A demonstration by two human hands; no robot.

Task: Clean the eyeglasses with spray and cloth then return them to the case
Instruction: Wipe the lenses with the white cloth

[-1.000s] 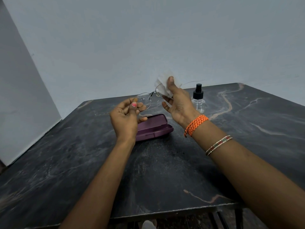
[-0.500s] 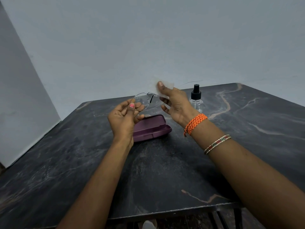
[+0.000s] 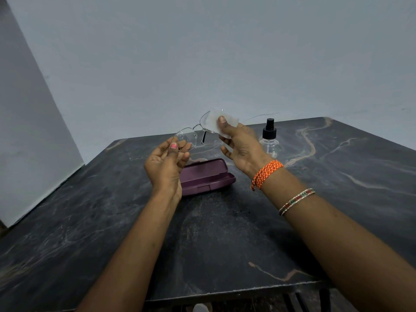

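A pair of thin-rimmed eyeglasses (image 3: 193, 134) is held in the air above an open purple case (image 3: 206, 176), which lies on a dark marbled table (image 3: 225, 244). The lens nearer the left edge is pinched at its rim by the curled fingers and thumb of the left hand (image 3: 166, 163), raised just above and to the left of the case. The other lens is covered by a white cloth (image 3: 221, 123), pressed and pinched against it by the thumb and fingers of the right hand (image 3: 240, 145), above the case's right end. A clear spray bottle (image 3: 269, 138) with a black nozzle is seen standing upright behind and to the right of the case, partly hidden by the right hand. An orange braided band (image 3: 266, 174) and a beaded bracelet (image 3: 296, 201) are worn on the right wrist.
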